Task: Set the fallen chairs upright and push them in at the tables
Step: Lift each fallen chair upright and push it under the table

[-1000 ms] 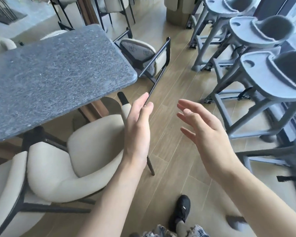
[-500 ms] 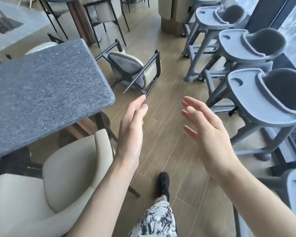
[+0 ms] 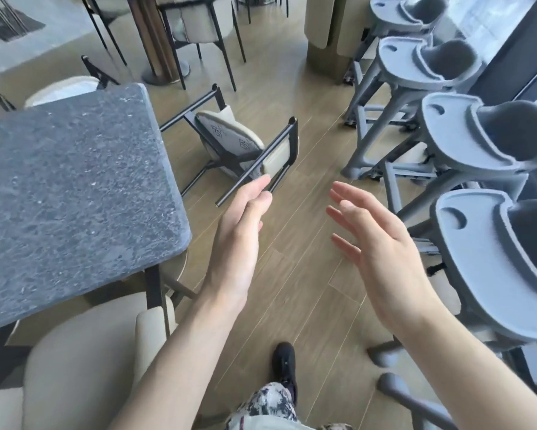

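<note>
Head view, task items
Fallen chair: lies tipped over on the wood floor, just past the far right corner of the table. Black legs point up and toward the near side; cream seat and patterned underside face the camera. Not upright, not pushed in.
Left hand: raised in mid-air, fingers straight and together, palm facing right. Holds nothing. Fingertips overlap the end of one chair leg in the picture; contact cannot be told.
Right hand: raised in mid-air, fingers spread and relaxed, palm facing left. Holds nothing, touches nothing. Set well apart from the left hand, with bare floor between.

Head view, surroundings
Table: dark speckled stone top with rounded corners, fills the left side.
Near chair: cream, upright, at the near edge of the table, partly under the top.
Far chair: cream back shows beyond the far edge of the table, upright.
High chairs: grey, with trays, lined in a row along the right side from near to far.
Far table: pedestal base, with upright dark-legged chairs around it.
Shoe: black, on the floor at near centre, below a patterned trouser leg.
</note>
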`<move>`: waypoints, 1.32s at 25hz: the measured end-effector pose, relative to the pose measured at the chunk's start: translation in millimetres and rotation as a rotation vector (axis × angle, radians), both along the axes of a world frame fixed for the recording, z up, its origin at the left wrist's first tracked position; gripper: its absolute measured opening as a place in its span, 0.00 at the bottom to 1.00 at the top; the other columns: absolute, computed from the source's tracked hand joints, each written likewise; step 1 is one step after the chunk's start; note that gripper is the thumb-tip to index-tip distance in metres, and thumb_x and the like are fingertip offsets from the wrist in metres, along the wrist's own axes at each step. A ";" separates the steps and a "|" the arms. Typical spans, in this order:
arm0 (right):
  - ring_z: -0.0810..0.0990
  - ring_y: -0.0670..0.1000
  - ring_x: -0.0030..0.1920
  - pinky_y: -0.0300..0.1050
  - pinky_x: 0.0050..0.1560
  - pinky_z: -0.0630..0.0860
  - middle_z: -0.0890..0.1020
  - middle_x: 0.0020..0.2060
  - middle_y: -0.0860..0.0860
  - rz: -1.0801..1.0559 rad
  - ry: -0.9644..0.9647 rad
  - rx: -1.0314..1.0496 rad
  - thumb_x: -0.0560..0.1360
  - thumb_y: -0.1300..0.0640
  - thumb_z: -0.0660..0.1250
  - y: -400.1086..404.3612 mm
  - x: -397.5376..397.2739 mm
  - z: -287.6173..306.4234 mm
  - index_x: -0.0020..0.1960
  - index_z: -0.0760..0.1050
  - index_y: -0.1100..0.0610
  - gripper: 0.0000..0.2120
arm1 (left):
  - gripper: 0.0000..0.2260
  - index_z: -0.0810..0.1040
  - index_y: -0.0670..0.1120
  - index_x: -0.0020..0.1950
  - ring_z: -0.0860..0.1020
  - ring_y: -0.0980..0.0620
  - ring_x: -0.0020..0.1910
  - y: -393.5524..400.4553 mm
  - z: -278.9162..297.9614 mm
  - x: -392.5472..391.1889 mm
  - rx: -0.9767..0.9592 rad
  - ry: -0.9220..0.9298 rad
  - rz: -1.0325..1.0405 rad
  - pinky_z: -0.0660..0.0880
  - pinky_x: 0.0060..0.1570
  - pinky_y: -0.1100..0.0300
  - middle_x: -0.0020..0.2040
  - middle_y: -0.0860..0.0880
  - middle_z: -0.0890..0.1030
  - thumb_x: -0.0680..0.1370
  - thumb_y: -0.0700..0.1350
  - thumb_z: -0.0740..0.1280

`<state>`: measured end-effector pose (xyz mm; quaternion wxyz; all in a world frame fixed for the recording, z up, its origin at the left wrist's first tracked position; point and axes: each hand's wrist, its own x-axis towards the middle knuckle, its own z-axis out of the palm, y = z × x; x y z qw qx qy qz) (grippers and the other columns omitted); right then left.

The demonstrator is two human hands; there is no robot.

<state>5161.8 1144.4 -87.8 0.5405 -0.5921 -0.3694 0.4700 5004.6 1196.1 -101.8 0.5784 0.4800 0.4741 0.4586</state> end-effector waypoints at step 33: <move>0.80 0.38 0.61 0.51 0.68 0.74 0.84 0.56 0.36 0.232 -0.088 -0.040 0.81 0.56 0.65 555.2 361.5 12.0 0.61 0.81 0.45 0.13 | 0.19 0.78 0.58 0.67 0.73 0.64 0.69 543.2 -5.1 340.1 0.031 0.035 0.233 0.66 0.74 0.53 0.67 0.63 0.78 0.76 0.55 0.61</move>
